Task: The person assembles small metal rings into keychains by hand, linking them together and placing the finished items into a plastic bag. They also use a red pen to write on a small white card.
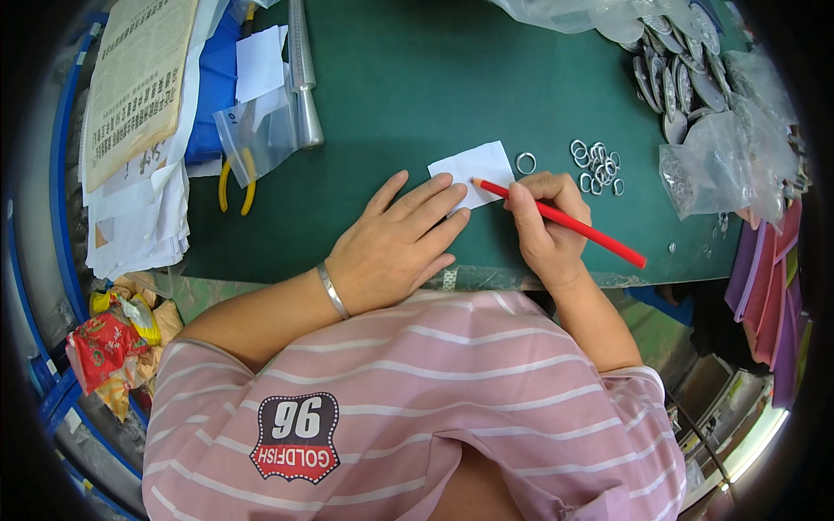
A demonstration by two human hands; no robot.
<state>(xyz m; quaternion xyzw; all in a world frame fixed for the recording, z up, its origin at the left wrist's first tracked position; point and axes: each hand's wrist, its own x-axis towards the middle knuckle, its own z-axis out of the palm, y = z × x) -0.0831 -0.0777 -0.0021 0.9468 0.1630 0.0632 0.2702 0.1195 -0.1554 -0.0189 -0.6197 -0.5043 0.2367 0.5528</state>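
My right hand grips a red pencil, its tip resting on a small white paper slip on the green table mat. My left hand lies flat with fingers spread, its fingertips pressing the lower left part of the slip; a silver bangle sits on that wrist. A single silver ring lies just right of the slip. A cluster of several silver rings lies further right, beyond my right hand.
Clear plastic bags of metal pieces crowd the right side. A tapered metal rod, yellow-handled pliers, a small clear bag and stacked papers sit at the left. Purple sheets hang at the right edge.
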